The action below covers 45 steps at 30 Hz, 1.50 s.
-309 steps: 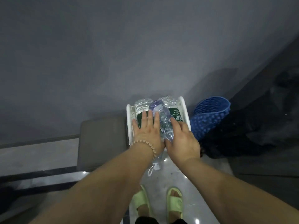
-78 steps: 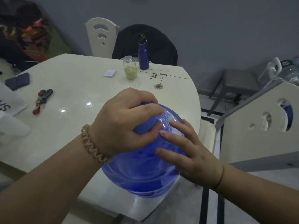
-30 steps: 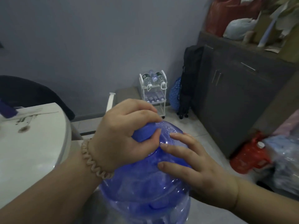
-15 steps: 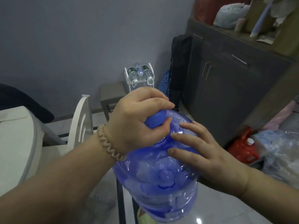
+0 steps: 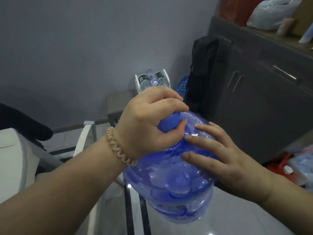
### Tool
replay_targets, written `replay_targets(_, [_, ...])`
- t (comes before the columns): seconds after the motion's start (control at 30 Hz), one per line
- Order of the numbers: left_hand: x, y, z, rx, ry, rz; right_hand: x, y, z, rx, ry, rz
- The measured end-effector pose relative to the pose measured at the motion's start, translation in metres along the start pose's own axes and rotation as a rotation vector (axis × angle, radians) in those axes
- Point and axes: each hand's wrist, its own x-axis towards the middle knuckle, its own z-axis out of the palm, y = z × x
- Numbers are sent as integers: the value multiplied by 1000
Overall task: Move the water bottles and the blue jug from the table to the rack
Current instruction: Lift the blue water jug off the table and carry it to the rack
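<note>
The large translucent blue jug (image 5: 171,185) hangs in the air in front of me, above the floor. My left hand (image 5: 149,121) grips its blue capped neck from above. My right hand (image 5: 220,156) presses straight fingers against the jug's shoulder on the right side. The white rack (image 5: 165,77) stands by the far wall, with water bottles (image 5: 153,80) lying on its top tier. The rack's lower part is hidden behind my left hand.
A grey stool (image 5: 118,102) stands left of the rack. A white chair (image 5: 83,146) and the white table's edge (image 5: 11,160) are at left. A black backpack (image 5: 203,70) leans on a dark cabinet (image 5: 264,99). Red and plastic-wrapped items (image 5: 294,168) lie at right.
I have turned from the table and carried the jug off it toward the rack. The rack has come closer and nearer the middle of view. Both hands keep their hold.
</note>
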Motion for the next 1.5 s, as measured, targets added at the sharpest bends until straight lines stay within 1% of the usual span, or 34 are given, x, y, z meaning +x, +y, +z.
replay_targets(0.17, [13,-46,-3,83,26,-58,41,48,21,13,-36,-80])
replay_targets(0.27, [21,-72,-2,127,25,-99,62,76,37,33,-23,-113])
replay_targets(0.5, [53,-131,13,310,-9,-182,106,159,73,175,-33,-200])
replay_targets(0.7, [67,-181,23,414,117,-265,155,228,97,168,-22,-356])
replay_targets(0.8, [70,-209,24,454,158,-296,181,254,111,170,-33,-406])
replay_targets(0.97, [77,-273,15,465,134,-317,226,283,149,179,-39,-398])
replay_targets(1.03, [78,-309,7,426,106,-312,248,294,169,188,-44,-369])
replay_targets(1.07, [79,-314,8,416,89,-318,250,295,172,192,-53,-362])
replay_targets(1.17, [80,-361,-5,388,89,-325,283,308,199,211,-61,-347])
replay_targets(1.37, [86,-435,-27,401,66,-318,346,339,241,174,-27,-363])
replay_targets(1.5, [93,-481,-38,455,92,-329,390,366,267,189,-23,-401])
